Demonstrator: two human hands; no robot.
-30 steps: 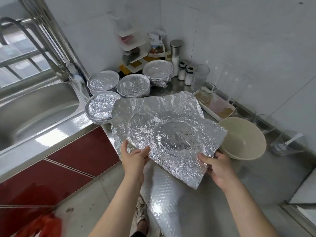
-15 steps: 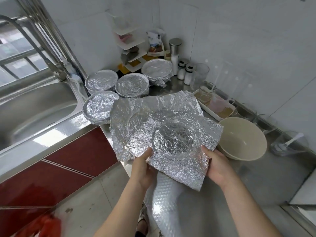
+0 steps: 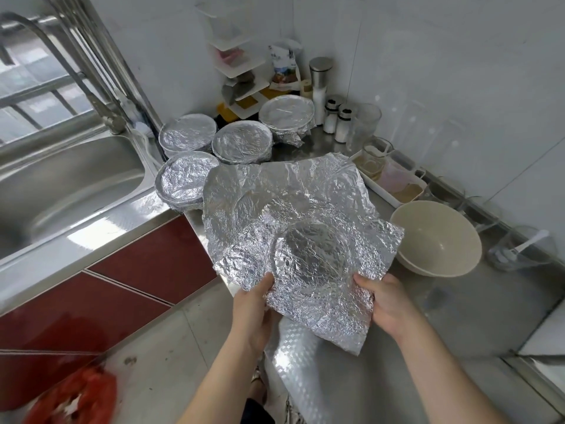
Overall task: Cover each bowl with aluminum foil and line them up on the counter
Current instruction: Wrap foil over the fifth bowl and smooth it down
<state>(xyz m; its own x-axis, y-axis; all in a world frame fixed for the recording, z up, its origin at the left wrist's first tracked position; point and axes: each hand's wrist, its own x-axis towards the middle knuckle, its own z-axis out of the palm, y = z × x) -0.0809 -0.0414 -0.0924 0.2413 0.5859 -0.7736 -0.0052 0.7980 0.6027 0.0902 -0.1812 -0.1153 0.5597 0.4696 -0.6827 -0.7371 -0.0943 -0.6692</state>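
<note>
I note left grip [image 3: 252, 304] and right grip [image 3: 386, 304] each pinching the near edge of the creased foil sheet [image 3: 308, 252] above the desk [image 3: 458, 316]; advise centring it over the bare bowl [image 3: 437, 237] alongside before crimping.

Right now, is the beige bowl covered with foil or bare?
Bare: the beige bowl shows its empty inside, no foil on it. The left hand and right hand hold the foil sheet beside it.
</note>
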